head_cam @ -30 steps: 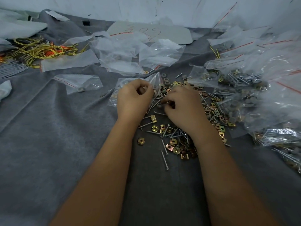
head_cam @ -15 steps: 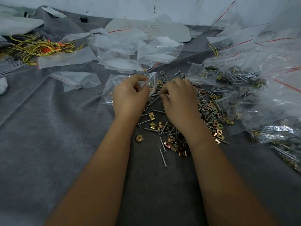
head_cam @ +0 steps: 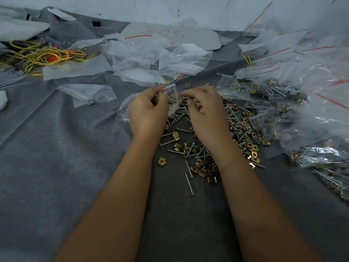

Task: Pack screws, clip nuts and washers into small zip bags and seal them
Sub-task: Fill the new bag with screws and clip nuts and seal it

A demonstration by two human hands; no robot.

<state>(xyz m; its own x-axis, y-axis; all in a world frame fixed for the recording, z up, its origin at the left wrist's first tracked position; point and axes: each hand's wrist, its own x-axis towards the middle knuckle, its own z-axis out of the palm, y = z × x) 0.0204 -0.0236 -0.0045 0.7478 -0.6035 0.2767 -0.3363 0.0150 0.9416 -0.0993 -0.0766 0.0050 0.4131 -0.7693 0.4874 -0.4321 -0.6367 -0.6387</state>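
A grey cloth [head_cam: 56,167] covers the whole work surface I am watching, its left half bare apart from one near-empty bag [head_cam: 88,93] with a red seal line. Along the right edge a heap of filled zip bags [head_cam: 302,110] runs out of the picture; I cannot count them, as the clear plastic overlaps and glares. Behind the hands lie loose empty bags [head_cam: 151,63], again too crumpled together to number, and at far left a tangle of yellow and orange wire [head_cam: 43,55] is partly cut off.

Both forearms reach in from the bottom. The left hand [head_cam: 149,112] is curled, thumb and forefinger pinching the upper edge of a small zip bag [head_cam: 172,100], which stands between the two hands with its mouth up; most of the bag is hidden behind the knuckles. The right hand [head_cam: 205,112] is also curled, fingertips pressed to the bag's mouth from the other side; whether they hold a part I cannot tell. Grey round pieces show through the plastic, number unclear.

Below and right of the hands, the loose pile of screws [head_cam: 188,181] and brass-coloured clip nuts [head_cam: 162,162] spreads over the cloth: dozens of each, too many and too overlapped to count. One grey washer [head_cam: 187,85] sits alone just beyond the fingertips.
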